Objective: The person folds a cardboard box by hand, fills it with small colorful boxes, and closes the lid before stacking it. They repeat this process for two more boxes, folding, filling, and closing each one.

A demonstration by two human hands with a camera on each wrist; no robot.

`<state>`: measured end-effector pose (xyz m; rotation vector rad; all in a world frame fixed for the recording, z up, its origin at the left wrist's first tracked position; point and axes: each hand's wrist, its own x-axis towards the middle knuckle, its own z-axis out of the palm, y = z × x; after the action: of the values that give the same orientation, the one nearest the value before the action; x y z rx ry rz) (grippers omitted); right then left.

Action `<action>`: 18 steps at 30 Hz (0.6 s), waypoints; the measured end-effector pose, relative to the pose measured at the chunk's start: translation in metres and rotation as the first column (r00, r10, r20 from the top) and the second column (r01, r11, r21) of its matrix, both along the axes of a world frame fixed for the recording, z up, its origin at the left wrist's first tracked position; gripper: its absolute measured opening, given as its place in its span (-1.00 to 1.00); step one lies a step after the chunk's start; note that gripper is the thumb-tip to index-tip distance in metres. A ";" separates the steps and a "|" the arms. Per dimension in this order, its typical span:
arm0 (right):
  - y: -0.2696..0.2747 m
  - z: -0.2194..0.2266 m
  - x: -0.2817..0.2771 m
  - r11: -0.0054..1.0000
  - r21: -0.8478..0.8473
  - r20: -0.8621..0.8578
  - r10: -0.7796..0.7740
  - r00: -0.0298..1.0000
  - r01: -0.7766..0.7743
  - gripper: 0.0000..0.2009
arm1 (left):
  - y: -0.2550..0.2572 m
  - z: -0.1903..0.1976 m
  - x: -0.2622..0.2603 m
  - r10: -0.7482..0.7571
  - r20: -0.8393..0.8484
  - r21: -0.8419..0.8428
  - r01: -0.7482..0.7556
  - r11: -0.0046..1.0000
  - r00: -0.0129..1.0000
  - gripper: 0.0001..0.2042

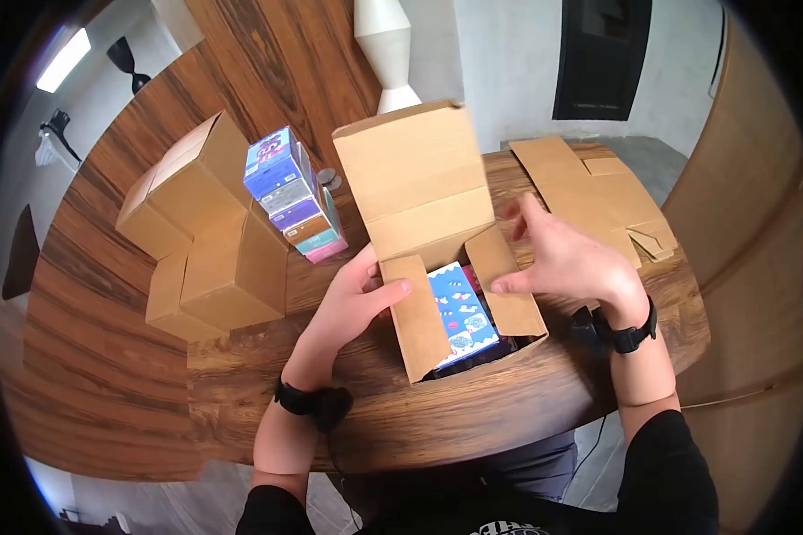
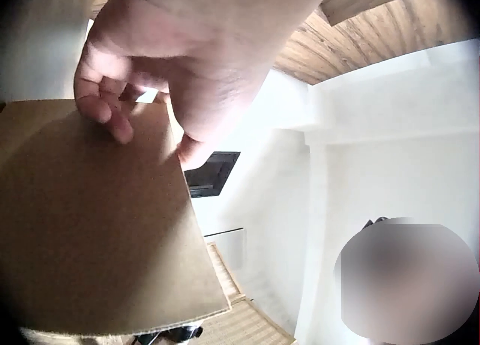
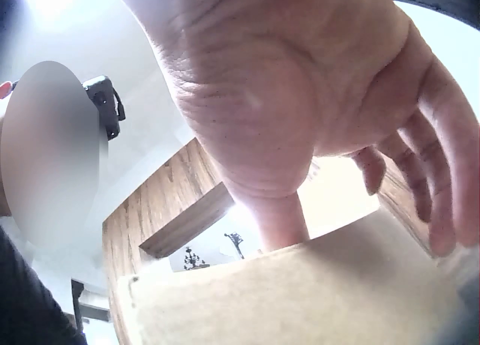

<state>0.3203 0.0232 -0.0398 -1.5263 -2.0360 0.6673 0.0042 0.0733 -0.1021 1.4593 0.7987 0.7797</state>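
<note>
An open cardboard box [image 1: 428,214] stands on the wooden table in front of me, its lid raised at the back. Inside lies a blue patterned small box [image 1: 462,312], with darker things partly hidden beside it. My left hand [image 1: 352,299] grips the box's left side, thumb over the left flap [image 1: 418,312] and fingers outside. The left wrist view shows those fingers bent against the cardboard wall [image 2: 97,225]. Over the right flap [image 1: 506,290] my right hand [image 1: 571,254] is spread, thumb at the flap and fingers loosely extended, as the right wrist view also shows.
Left of the box rises a stack of small colourful boxes [image 1: 294,196]. Farther left are larger closed cardboard boxes [image 1: 187,205], placed close together. Flattened cardboard [image 1: 589,192] lies at the back right. The table's [image 1: 393,419] curved edge is near my body.
</note>
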 end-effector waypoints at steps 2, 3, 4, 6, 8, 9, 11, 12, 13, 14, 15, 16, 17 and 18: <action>0.003 -0.001 0.000 0.999 -0.002 -0.133 0.032 0.991 -0.032 -0.27 | -0.001 -0.003 0.009 0.035 0.166 0.036 -0.041 0.998 0.985 -0.48; 0.007 0.002 -0.001 0.994 -0.061 -0.224 0.078 0.972 -0.094 -0.23 | 0.001 -0.008 0.010 0.069 0.178 0.066 -0.081 0.994 0.982 -0.50; 0.009 0.004 -0.002 0.980 -0.115 -0.315 0.119 0.942 -0.162 -0.19 | 0.005 -0.017 0.009 0.105 0.189 0.095 -0.125 0.988 0.976 -0.53; 0.016 -0.005 -0.005 0.983 0.002 -0.299 0.177 0.938 -0.185 -0.21 | 0.007 -0.026 0.014 0.180 0.253 0.171 -0.227 0.959 0.950 -0.62; 0.026 -0.014 -0.008 0.936 0.238 -0.200 0.309 0.930 -0.259 -0.24 | 0.010 -0.027 0.010 0.130 0.263 0.332 -0.216 0.918 0.956 -0.64; 0.024 -0.010 -0.006 0.943 0.153 -0.196 0.322 0.926 -0.295 -0.22 | 0.012 -0.026 0.008 0.110 0.270 0.345 -0.203 0.916 0.957 -0.65; 0.010 0.010 0.000 0.936 -0.018 -0.187 0.342 0.921 -0.352 -0.20 | 0.016 -0.023 0.004 0.078 0.287 0.306 -0.168 0.937 0.955 -0.68; 0.002 0.021 0.005 0.879 0.014 -0.127 0.474 0.871 -0.477 -0.14 | 0.017 -0.021 0.001 0.064 0.298 0.252 -0.143 0.957 0.952 -0.70; 0.001 0.023 0.009 0.843 0.021 -0.105 0.537 0.837 -0.538 -0.13 | 0.019 -0.018 -0.002 0.049 0.310 0.197 -0.115 0.974 0.949 -0.71; 0.001 0.025 0.012 0.802 0.026 -0.081 0.597 0.798 -0.597 -0.11 | 0.022 -0.012 -0.013 0.005 0.217 0.151 -0.039 0.988 0.976 -0.64; -0.003 0.025 0.008 0.811 0.059 -0.043 0.585 0.810 -0.583 -0.17 | 0.021 -0.003 -0.021 -0.014 0.155 0.143 -0.009 0.990 0.988 -0.60; -0.008 0.026 0.004 0.818 0.092 -0.004 0.570 0.821 -0.568 -0.23 | 0.019 0.007 -0.028 -0.036 0.091 0.131 0.024 0.991 0.995 -0.55; -0.012 0.026 0.001 0.824 0.125 0.033 0.553 0.833 -0.552 -0.28 | 0.014 0.019 -0.035 -0.061 0.026 0.115 0.058 0.992 0.998 -0.50; -0.017 0.026 -0.005 0.849 0.163 0.114 0.489 0.865 -0.502 -0.34 | 0.009 0.032 -0.043 -0.148 -0.033 0.104 0.150 0.983 0.989 -0.41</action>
<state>0.3149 0.0061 -0.0139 -0.9221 -2.4954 0.5895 -0.0386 0.0821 -0.0698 1.6074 0.6661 0.7003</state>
